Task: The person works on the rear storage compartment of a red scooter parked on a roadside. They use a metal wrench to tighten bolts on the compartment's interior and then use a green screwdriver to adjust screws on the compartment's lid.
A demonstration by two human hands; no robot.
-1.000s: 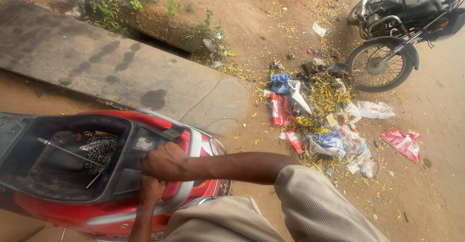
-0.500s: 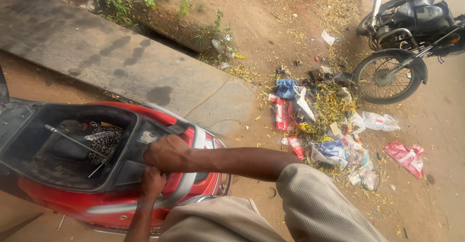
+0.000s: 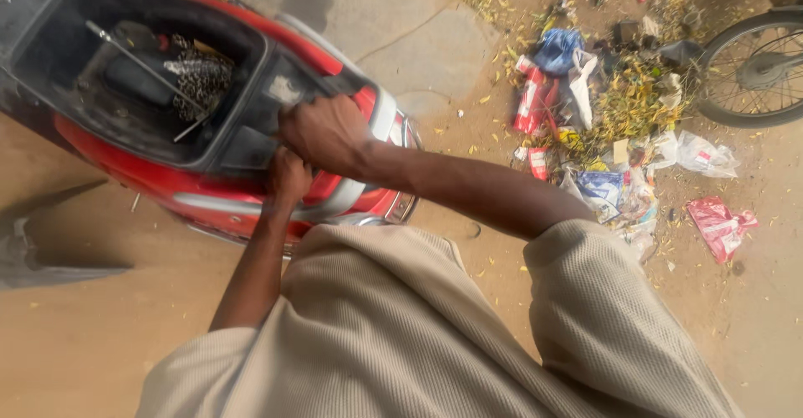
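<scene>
A red scooter (image 3: 125,167) stands with its seat lifted, showing the black under-seat compartment (image 3: 142,75). Inside lie a metal chain (image 3: 201,75) and a thin metal rod (image 3: 138,62). My right hand (image 3: 326,133) rests fisted on the rear edge of the compartment, near the tail. My left hand (image 3: 288,179) grips the red side panel just below it. What the fingers hold beneath is hidden.
A litter pile (image 3: 602,108) of wrappers, plastic bags and dry leaves lies on the dirt to the right. A motorcycle wheel (image 3: 753,66) stands at the far right. A concrete slab (image 3: 393,25) lies behind the scooter. A grey panel (image 3: 50,234) lies at left.
The view has swung closer over the scooter's tail. Both hands stay at the rear of the scooter, the left one now lower on the side panel.
</scene>
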